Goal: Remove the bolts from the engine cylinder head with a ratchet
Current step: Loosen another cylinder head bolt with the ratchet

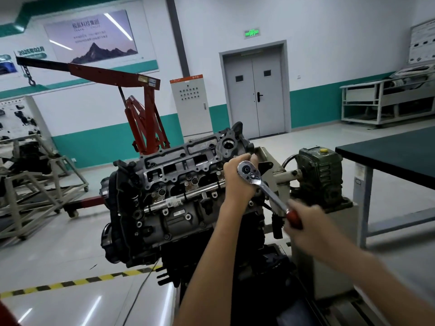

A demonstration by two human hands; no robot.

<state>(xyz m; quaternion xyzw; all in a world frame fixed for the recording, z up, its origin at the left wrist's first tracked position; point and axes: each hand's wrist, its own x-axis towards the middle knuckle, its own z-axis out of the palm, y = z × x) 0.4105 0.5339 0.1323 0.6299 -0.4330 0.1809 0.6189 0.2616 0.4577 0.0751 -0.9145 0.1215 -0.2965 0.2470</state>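
The engine (164, 208) hangs tilted on its stand, its grey cylinder head (179, 165) facing me with several bolts and open ports showing. A chrome ratchet (261, 182) with a red handle sits at the head's right end, its round head over a spot hidden by my left hand. My left hand (237, 182) wraps around the ratchet's head end, fingers curled behind it against the cylinder head. My right hand (308, 229) grips the red handle and looks motion-blurred.
A red engine crane (141, 109) stands behind the engine. The stand's green gearbox (322, 175) sits right of the ratchet, and a dark-topped table (395, 154) beyond it. Metal frames with parts stand at left. Yellow-black floor tape (82, 281) runs below.
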